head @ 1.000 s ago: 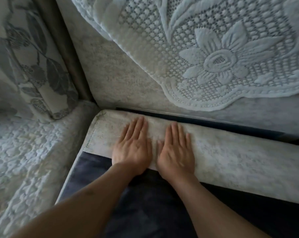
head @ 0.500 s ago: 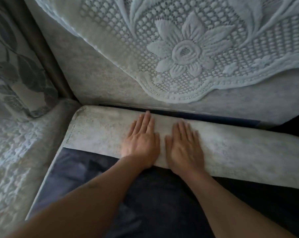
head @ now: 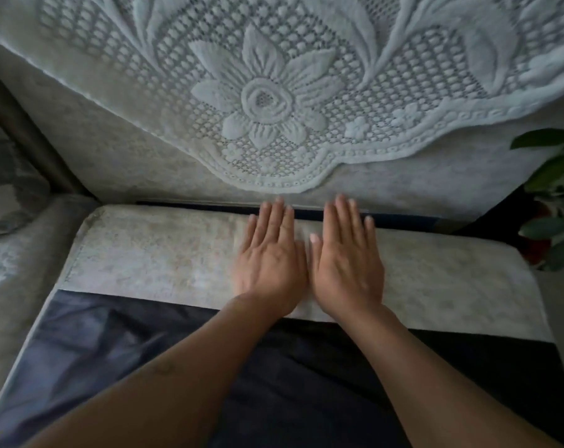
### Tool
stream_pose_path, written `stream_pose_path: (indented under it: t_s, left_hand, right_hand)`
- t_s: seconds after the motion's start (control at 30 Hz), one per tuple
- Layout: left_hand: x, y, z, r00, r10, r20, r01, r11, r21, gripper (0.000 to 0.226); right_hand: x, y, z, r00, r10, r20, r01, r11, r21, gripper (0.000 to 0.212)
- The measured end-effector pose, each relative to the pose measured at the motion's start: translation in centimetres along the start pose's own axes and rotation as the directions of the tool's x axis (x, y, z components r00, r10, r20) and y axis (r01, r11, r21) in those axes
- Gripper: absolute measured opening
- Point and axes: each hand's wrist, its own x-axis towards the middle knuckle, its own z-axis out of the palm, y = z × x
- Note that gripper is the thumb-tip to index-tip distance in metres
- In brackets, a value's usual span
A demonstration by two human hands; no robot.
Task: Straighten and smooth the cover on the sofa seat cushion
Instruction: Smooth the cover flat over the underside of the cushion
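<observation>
The sofa seat cushion has a pale mottled cover [head: 151,257] along its back strip and a dark navy fabric panel [head: 119,344] nearer me. My left hand [head: 271,263] and my right hand [head: 347,263] lie flat, palms down, side by side on the pale cover, fingers together and pointing at the backrest. The fingertips reach the dark gap where seat meets backrest. Neither hand holds anything.
A white lace throw with a flower pattern [head: 267,101] hangs over the backrest [head: 119,163]. A patterned pillow [head: 5,182] and a lace-covered seat [head: 9,270] lie at left. Green plant leaves [head: 555,176] stand past the cushion's right end.
Both hands have slid along the pale cover toward the right and farther toward the backrest, staying flat. My view has shifted right; the plant has come into sight.
</observation>
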Motion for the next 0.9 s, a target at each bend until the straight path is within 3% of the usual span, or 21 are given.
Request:
stream_pose_path:
  t_s: [0.1,0.33,0.37,0.5,0.63,0.7,0.9]
  left_hand:
    - [-0.2,0.5,3.2,0.992,-0.039,0.122,0.031,0.997,0.064,0.07]
    - [0.3,1.7,1.9,0.985,-0.089,0.149,0.077,0.993,0.09,0.066]
    - [0.5,2.6,1.5,0.989,-0.073,0.132,0.063,0.995,0.077,0.066]
    - [0.5,6.4,2.2,1.0,0.004,-0.02,-0.004,1.0,-0.013,0.065]
    - [-0.7,7.7,6.1,0.996,-0.009,0.09,0.003,0.998,0.067,0.067]
    - [-0.3,7.7,6.5,0.995,-0.02,0.099,0.013,0.997,0.076,0.068]
    - [0.9,10.0,3.8,0.978,-0.067,0.196,0.05,0.995,0.09,0.068]
  right_hand:
    - [-0.9,2.5,3.0,0.971,0.056,0.234,-0.044,0.997,-0.056,0.072]
    - [-0.2,3.9,0.0,0.955,-0.01,0.296,-0.018,0.996,0.092,0.064]
    - [-0.2,4.5,-1.1,0.963,-0.005,0.271,-0.023,0.995,0.101,0.064]
    - [-1.4,8.0,-2.6,0.998,0.044,-0.052,-0.043,0.999,0.02,0.064]
    - [-3.3,11.4,1.4,0.983,0.071,0.167,-0.067,0.997,-0.032,0.074]
    - [-2.9,11.9,2.2,0.978,0.078,0.196,-0.078,0.997,-0.008,0.075]
    - [-1.4,13.4,-2.8,0.935,0.004,0.355,-0.082,0.975,0.206,0.06]
